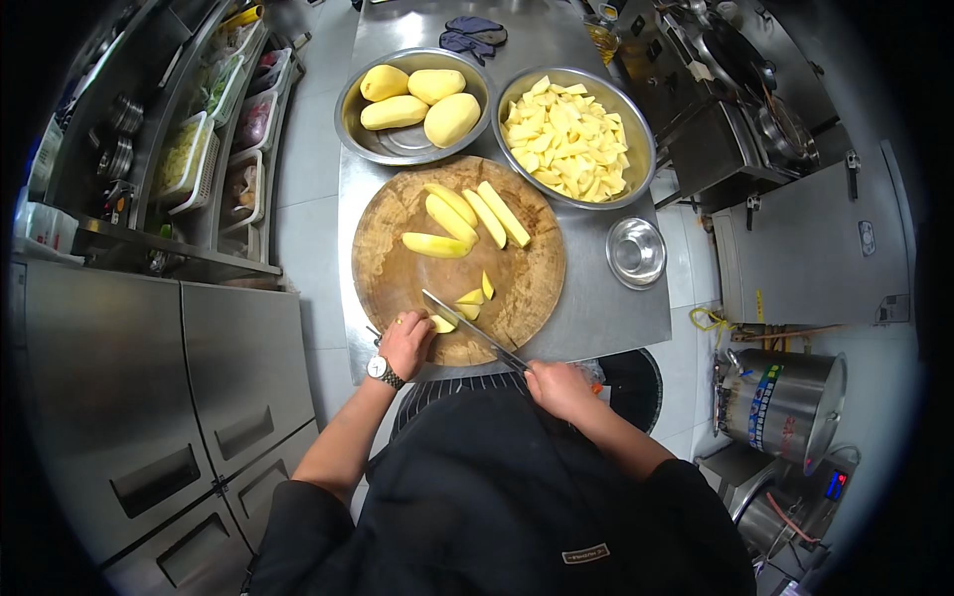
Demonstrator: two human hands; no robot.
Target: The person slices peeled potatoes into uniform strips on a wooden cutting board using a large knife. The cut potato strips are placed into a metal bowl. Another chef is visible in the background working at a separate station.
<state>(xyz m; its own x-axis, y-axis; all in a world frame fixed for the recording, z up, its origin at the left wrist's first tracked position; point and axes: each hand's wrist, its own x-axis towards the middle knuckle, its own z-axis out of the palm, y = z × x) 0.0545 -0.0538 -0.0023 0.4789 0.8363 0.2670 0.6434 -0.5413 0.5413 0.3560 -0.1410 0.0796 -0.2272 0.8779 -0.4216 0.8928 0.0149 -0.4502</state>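
My right hand (560, 389) is closed round the handle of a kitchen knife (477, 330), whose blade slants up and left over the near part of a round wooden chopping board (533, 283). My left hand (408, 344), with a ring and a wristwatch, holds a piece of peeled potato (443, 324) at the left side of the blade. Several small cut potato pieces (471, 297) lie just beyond the blade. Farther back on the board rest several long potato wedges (450, 216). Behind the board, a steel bowl (412, 153) holds several whole peeled potatoes (395, 112).
A second steel bowl (641, 160), full of cut potato chunks (566, 138), stands behind right on the steel table (596, 320). Small steel bowls (636, 253) sit at the right edge. Dark gloves or cloths (473, 37) lie at the back. A shelf with baskets (195, 160) stands left.
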